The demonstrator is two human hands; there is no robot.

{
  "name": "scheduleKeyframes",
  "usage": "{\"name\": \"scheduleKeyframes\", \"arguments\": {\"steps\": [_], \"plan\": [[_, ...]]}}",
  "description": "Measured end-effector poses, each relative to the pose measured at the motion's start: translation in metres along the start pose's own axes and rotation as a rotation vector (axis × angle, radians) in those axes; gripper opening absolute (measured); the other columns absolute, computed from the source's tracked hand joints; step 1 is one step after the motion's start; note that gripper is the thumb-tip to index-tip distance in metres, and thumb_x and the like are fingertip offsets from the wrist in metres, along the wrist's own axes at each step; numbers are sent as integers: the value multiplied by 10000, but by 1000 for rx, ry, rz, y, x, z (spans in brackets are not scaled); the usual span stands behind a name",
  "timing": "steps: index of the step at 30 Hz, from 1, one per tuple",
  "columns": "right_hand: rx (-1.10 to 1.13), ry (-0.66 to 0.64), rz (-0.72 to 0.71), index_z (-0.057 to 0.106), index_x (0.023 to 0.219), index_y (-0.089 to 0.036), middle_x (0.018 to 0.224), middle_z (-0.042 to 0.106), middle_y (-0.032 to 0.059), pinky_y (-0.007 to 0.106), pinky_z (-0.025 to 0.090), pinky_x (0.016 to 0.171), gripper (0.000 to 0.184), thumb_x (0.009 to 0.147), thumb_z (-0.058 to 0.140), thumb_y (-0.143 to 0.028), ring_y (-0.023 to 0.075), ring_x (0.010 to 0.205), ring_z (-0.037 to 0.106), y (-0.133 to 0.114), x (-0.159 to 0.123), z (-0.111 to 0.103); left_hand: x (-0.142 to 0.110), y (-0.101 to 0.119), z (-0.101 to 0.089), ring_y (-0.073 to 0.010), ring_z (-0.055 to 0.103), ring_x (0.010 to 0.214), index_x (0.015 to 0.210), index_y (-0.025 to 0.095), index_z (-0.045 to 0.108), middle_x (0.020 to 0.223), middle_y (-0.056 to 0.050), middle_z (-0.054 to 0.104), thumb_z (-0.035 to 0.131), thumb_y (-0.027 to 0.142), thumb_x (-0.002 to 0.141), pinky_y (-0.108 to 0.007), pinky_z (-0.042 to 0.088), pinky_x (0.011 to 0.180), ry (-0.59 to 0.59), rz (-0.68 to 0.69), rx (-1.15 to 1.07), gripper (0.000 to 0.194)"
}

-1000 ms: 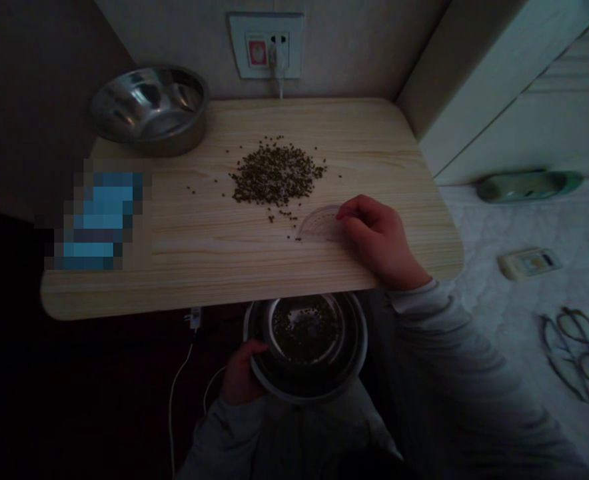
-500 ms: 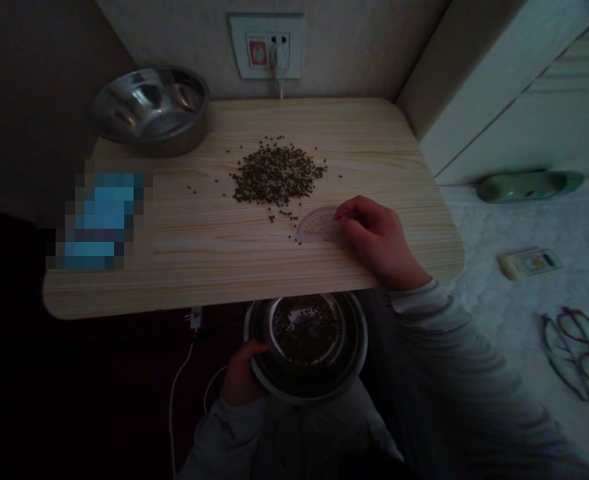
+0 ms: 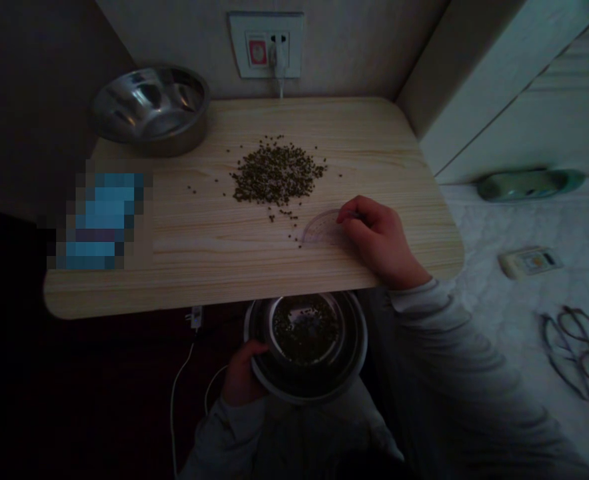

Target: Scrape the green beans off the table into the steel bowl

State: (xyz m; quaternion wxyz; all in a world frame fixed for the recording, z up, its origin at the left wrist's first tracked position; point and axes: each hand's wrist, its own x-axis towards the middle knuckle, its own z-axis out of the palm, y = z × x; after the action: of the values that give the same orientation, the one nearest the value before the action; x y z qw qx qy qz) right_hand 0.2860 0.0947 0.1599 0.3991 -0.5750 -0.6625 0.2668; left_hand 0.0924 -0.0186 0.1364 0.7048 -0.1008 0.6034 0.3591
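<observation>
My right hand (image 3: 377, 237) pinches a clear protractor (image 3: 320, 227) at its right end, close over the tabletop; the fingers hide part of it. Just beyond the protractor's left end lies a spread pile of small dark green beans (image 3: 277, 173), with a few strays around it. Below the table's front edge, my left hand (image 3: 244, 373) grips the left rim of a wide metal bowl (image 3: 304, 390), thumb on top. Inside that bowl sits a smaller metal bowl (image 3: 342, 333) with beans scattered in its bottom.
An upright steel bowl (image 3: 194, 133) stands at the table's (image 3: 214, 267) back left, with a blurred-out blue object (image 3: 104, 213) before it. A wall socket (image 3: 267, 45) holds a plug. On the white bedding to the right lie a green case (image 3: 529, 185), a small device (image 3: 530, 262) and glasses (image 3: 582, 333).
The protractor has shifted slightly to the right, away from the stray beans at its left end. My left hand and the bowls stay where they were.
</observation>
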Motion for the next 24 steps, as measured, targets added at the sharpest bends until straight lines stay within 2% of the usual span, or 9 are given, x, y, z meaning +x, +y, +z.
{"name": "scheduleKeyframes", "arguments": {"steps": [8, 13, 22, 24], "plan": [[-26, 18, 7, 514, 650, -165, 563, 466, -27, 220, 313, 509, 78, 658, 443, -133, 85, 538, 414, 0, 2, 1, 1, -1, -1, -237, 636, 639, 468, 90, 652, 484, -92, 635, 355, 32, 668, -347, 492, 722, -27, -23, -33, 363], [-20, 36, 4, 525, 698, -167, 573, 465, -31, 218, 310, 507, 91, 675, 442, -137, 81, 534, 414, 2, 2, 2, 1, 1, 0, -206, 623, 533, 450, 82, 646, 487, -93, 638, 351, 22, 668, -328, 495, 708, -3, -22, -37, 372], [-30, -32, -26, 541, 718, -158, 618, 510, -16, 228, 347, 560, 102, 681, 449, -138, 97, 586, 463, 1, 2, 0, 3, 0, -3, -233, 632, 621, 466, 89, 648, 489, -92, 637, 380, 33, 644, -347, 498, 701, -39, -6, -22, 326], [-31, -48, -25, 541, 712, -158, 620, 515, -15, 231, 352, 567, 100, 679, 449, -139, 100, 588, 469, 0, 2, 0, 2, 0, -3, -218, 628, 592, 448, 101, 641, 469, -71, 630, 386, 27, 642, -332, 503, 690, -41, 2, 3, 329]]}}
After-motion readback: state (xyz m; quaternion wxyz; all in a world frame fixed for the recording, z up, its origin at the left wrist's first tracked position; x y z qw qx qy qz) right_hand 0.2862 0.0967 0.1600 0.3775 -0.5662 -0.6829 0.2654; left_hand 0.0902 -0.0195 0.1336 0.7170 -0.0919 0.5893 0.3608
